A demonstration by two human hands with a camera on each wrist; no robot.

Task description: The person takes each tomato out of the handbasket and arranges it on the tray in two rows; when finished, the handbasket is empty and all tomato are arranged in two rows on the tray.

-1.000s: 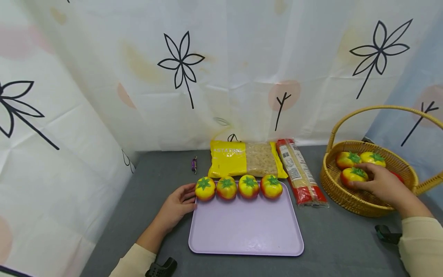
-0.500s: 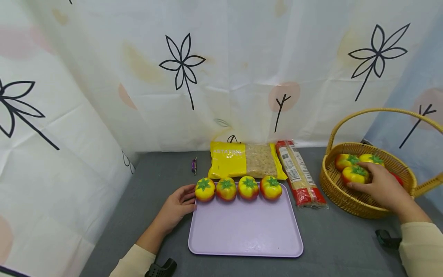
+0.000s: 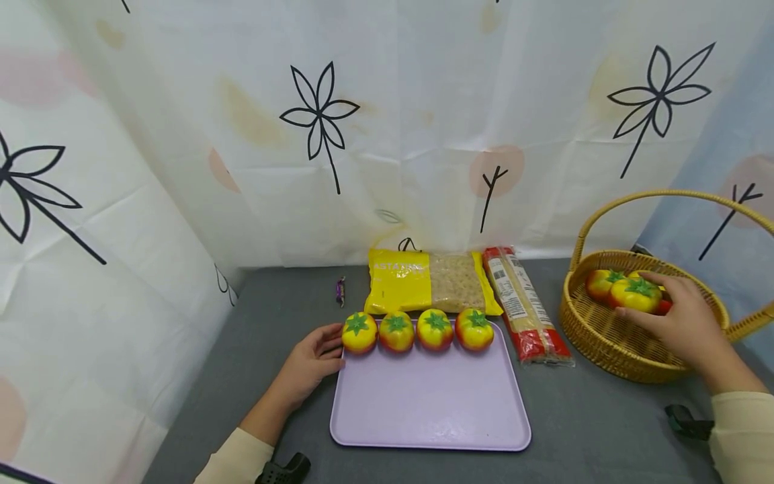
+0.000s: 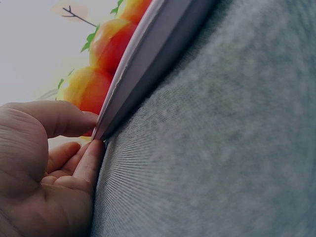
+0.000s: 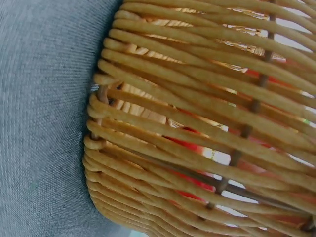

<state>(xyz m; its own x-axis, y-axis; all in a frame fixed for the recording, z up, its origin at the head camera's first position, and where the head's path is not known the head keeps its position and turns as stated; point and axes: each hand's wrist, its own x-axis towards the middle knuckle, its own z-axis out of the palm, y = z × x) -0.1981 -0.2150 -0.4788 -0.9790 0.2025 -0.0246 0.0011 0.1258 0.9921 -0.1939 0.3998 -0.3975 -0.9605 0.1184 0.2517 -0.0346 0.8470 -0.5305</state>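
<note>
A pale curtain [image 3: 399,148] printed with dark flower outlines hangs behind a grey desk [image 3: 290,296]. At the left, the left hand [image 3: 311,363], thumb and fingers spread apart, touches the rim near the far left corner of a lilac tray [image 3: 432,396]. Just beyond lies a small purple wrapped sweet [image 3: 340,292]. Four yellow-red fruits [image 3: 396,331] with green tops line the tray's far edge. Behind them lie a yellow packet [image 3: 399,279] and, slanting to its right, a long red-ended packet [image 3: 526,306].

At the far right stands a wicker basket [image 3: 611,353]. Inside its rim, the right hand [image 3: 686,319] holds a similar fruit [image 3: 635,294] between thumb and fingers, with another fruit [image 3: 598,286] just beside it; the right wrist view shows mostly weave.

To take the held fruit out well, I would grip round its middle, raise it straight until it clears its neighbours and the rim, and keep the forearm off the handle [image 3: 671,193]. The left hand should press only lightly, since a jolt could set the row rolling.
</note>
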